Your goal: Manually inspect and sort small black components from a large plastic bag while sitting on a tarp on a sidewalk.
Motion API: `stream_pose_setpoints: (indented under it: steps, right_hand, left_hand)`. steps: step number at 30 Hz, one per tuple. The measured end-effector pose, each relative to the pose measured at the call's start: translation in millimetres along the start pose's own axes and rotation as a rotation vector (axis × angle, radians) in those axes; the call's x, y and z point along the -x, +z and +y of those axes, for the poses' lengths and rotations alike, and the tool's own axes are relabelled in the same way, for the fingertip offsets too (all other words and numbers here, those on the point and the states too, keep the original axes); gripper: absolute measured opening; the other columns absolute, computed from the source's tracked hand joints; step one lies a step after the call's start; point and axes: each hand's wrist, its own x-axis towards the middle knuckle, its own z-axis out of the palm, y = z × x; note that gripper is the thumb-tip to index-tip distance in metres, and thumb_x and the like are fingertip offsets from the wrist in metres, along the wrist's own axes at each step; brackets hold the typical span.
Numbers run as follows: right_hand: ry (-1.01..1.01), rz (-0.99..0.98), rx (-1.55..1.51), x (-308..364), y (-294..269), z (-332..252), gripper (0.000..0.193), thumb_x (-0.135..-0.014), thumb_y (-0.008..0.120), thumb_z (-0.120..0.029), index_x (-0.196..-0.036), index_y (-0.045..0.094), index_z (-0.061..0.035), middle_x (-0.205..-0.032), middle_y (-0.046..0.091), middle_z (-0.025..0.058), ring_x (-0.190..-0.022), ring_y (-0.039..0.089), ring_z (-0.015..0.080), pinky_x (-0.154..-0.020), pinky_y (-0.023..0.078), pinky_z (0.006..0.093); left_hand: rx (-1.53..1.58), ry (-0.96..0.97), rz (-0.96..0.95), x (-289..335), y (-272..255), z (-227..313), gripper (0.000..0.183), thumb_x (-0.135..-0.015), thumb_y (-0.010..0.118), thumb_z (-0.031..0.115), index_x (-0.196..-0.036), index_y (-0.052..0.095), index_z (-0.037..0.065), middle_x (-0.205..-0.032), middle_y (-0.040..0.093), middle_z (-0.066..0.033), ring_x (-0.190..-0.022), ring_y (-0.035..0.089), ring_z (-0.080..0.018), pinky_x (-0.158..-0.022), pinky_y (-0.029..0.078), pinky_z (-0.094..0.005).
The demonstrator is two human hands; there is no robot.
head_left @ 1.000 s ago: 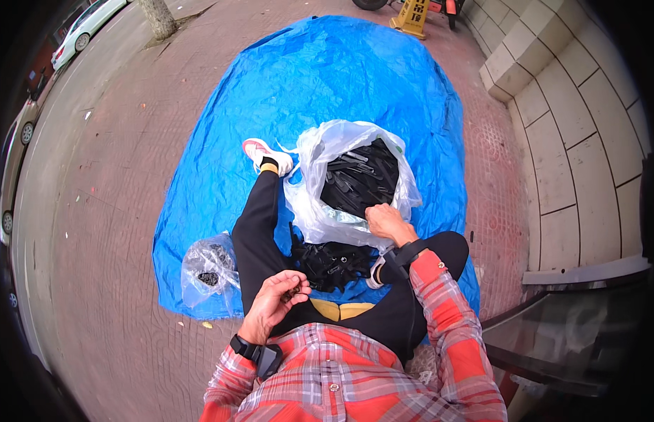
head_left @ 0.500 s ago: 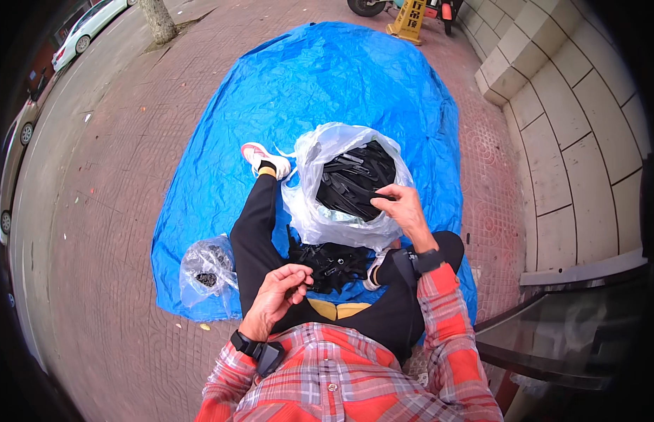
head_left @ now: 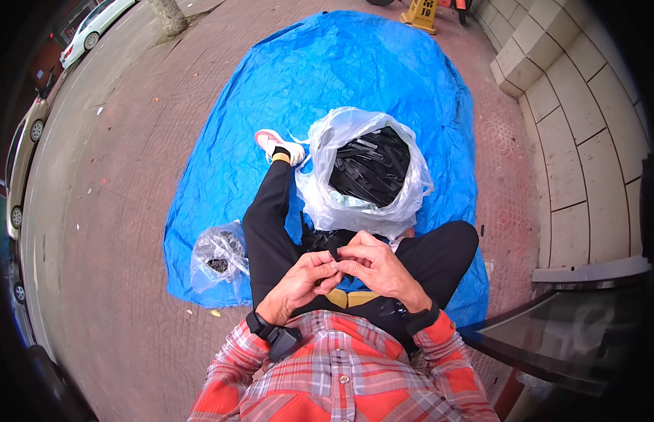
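Observation:
In front of my lap my two hands meet, fingers pinched together. My right hand (head_left: 380,271) grips a small flat black strip (head_left: 332,245), one end standing up between the fingers. My left hand (head_left: 302,280) is closed in a pinch against it; what lies in its fingertips is too small to make out. Just beyond stands a clear plastic bag (head_left: 314,191), its mouth wide open, full of long black strips (head_left: 370,167). Between my legs, partly hidden by my hands, lies a heap of black pieces (head_left: 314,238).
A blue tarp (head_left: 327,67) lies under me on the paved ground (head_left: 137,190). By my left leg sits a smaller clear bag (head_left: 235,274) of tiny dark parts. A tiled wall (head_left: 587,155) rises on the right, with a dark glass-like panel (head_left: 552,337) at lower right.
My right hand has come back from the bag's mouth to my lap with a black strip, meeting my left hand. My left hand has shifted slightly right. The whole view has shifted a little.

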Motion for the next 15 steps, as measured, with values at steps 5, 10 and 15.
stream_pose_setpoints:
  steps: [5, 10, 15]
  right_hand:
    - [-0.041, 0.225, -0.089, 2, 23, 9, 0.017, -0.081, 0.062, -0.007, -0.096, 0.058, 0.0000, -0.085, 0.055, 0.0059, -0.070, 0.055, 0.0095, -0.061, 0.046, 0.0231]
    - [0.203, 0.335, -0.221, 6, 16, 6, 0.033, -0.080, 0.063, -0.003, -0.112, 0.054, -0.0023, -0.076, 0.058, 0.0003, -0.060, 0.052, 0.0065, -0.055, 0.043, 0.0193]
    - [0.262, 0.325, -0.345, 15, 11, 23, 0.029, -0.085, 0.059, -0.008, -0.113, 0.057, -0.0034, -0.081, 0.058, 0.0010, -0.070, 0.051, 0.0053, -0.059, 0.041, 0.0187]
  left_hand:
    - [0.004, 0.001, 0.171, -2, 10, -1, 0.016, -0.088, 0.054, 0.010, -0.101, 0.055, 0.000, -0.074, 0.057, -0.0048, -0.048, 0.041, -0.0043, -0.040, 0.029, -0.0163]
    - [0.122, 0.142, 0.356, 4, -7, -1, 0.021, -0.087, 0.054, 0.007, -0.105, 0.056, -0.002, -0.089, 0.063, -0.0127, -0.064, 0.058, -0.0104, -0.055, 0.049, -0.0175]
    - [0.117, 0.109, 0.363, 10, -5, 7, 0.022, -0.085, 0.053, 0.003, -0.107, 0.056, -0.002, -0.093, 0.063, -0.0143, -0.076, 0.064, -0.0156, -0.064, 0.054, -0.0215]
